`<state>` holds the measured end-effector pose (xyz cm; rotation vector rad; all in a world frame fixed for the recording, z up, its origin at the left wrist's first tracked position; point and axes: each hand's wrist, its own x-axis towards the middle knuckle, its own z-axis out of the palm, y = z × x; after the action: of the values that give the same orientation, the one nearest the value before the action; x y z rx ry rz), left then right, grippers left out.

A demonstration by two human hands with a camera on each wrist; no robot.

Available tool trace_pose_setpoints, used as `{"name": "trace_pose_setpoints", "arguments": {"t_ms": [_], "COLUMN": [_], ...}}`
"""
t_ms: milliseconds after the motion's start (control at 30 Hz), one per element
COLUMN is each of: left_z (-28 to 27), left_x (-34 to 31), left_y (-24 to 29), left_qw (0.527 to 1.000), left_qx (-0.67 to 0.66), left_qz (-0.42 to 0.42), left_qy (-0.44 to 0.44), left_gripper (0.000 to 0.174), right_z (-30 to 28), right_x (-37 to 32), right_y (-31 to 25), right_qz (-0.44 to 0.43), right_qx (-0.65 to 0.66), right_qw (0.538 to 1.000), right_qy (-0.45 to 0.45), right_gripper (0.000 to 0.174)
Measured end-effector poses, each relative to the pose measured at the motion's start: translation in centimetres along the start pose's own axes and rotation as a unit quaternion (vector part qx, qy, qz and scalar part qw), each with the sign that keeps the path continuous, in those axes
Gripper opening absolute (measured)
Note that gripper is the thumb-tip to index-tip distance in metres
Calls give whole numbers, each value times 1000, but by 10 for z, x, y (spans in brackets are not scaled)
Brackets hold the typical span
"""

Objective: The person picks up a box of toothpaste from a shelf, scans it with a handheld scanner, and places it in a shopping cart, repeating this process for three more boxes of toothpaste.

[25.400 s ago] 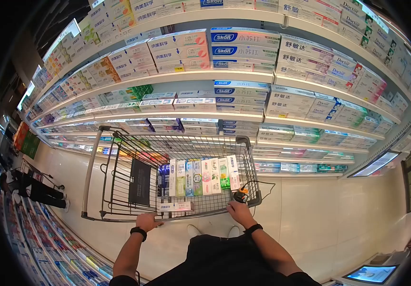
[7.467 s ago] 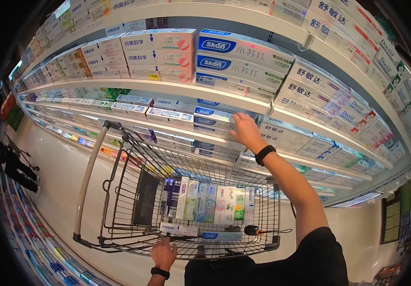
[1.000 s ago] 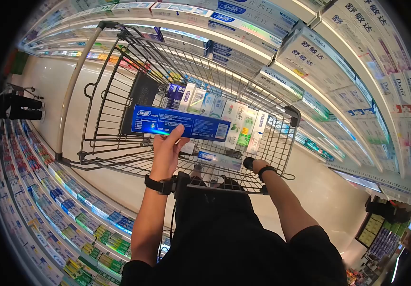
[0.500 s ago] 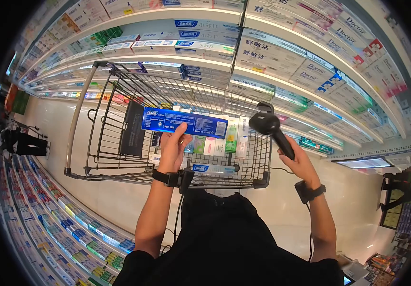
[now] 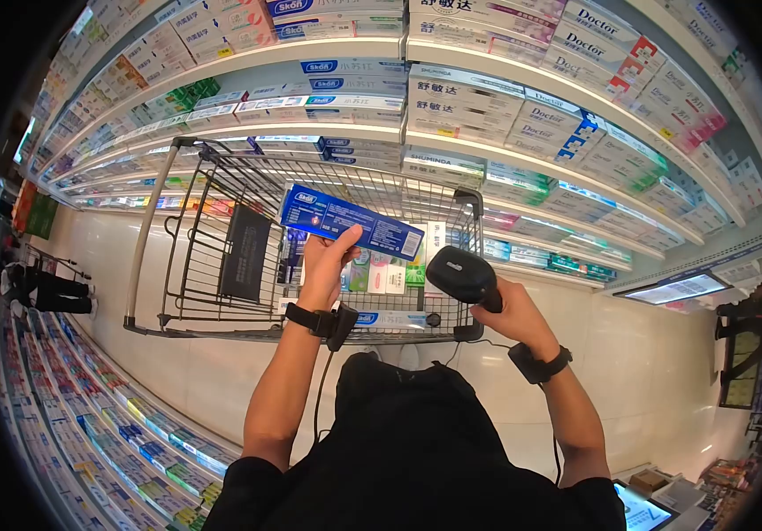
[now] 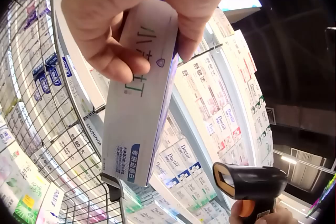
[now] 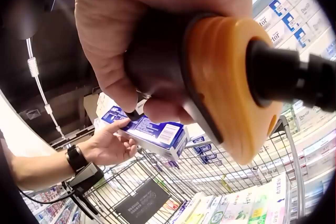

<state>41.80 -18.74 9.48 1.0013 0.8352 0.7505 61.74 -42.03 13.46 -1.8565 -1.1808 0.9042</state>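
My left hand (image 5: 323,270) grips a long Skon toothpaste box (image 5: 328,210) above the cart, thumb over its blue printed side, where the barcode faces up. In the left wrist view, fingers hold the white side of the toothpaste box (image 6: 137,129). My right hand (image 5: 522,317) is wrapped round the handle of a black and orange barcode scanner (image 5: 460,274), its head just right of the box's barcode end and apart from it. The right wrist view has the scanner (image 7: 226,77) close up, with the toothpaste box (image 7: 152,129) beyond it.
The wire shopping cart (image 5: 244,252) stands below, with a row of toothpaste boxes (image 5: 377,276) and a Skon box (image 5: 391,319) lying near its close side. Shelves of toothpaste (image 5: 465,106) rise ahead, more shelves (image 5: 115,416) behind left. Cables run from both wrists.
Earlier, my right hand reached to the shelf, then down to the scanner in the cart. It has lifted the scanner and brought it left towards the toothpaste box, which my left hand has tilted.
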Motion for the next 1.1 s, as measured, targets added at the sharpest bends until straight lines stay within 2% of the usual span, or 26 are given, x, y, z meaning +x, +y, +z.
{"name": "trace_pose_setpoints", "arguments": {"t_ms": [200,433,600,700,833,967,1000,1100], "left_z": [12,17,3,-17,-37,-60,-64,-77], "left_x": [-8,-12,-7,-5,-13,-21,-24,-28], "left_y": [1,3,-3,-5,0,1,1,-2], "left_qw": [1000,1000,1000,1000,996,993,992,989], "left_qx": [7,5,19,-11,-27,-41,-46,-65], "left_qz": [-5,-5,-1,5,29,12,11,16], "left_qy": [-13,-12,7,21,78,107,114,130], "left_gripper": [13,13,14,19,17,17,17,17], "right_z": [7,9,4,0,19,49,60,87], "right_x": [8,11,14,22,47,83,90,106], "right_y": [3,17,19,32,81,113,128,136], "right_qz": [28,15,12,9,39,82,105,153], "right_qx": [-38,-30,-51,-97,-201,-329,-347,-425], "right_qw": [999,999,999,993,966,884,875,823], "right_qy": [-7,-7,-14,-62,-157,-321,-320,-345], "right_gripper": [39,44,42,44,48,40,32,29]}}
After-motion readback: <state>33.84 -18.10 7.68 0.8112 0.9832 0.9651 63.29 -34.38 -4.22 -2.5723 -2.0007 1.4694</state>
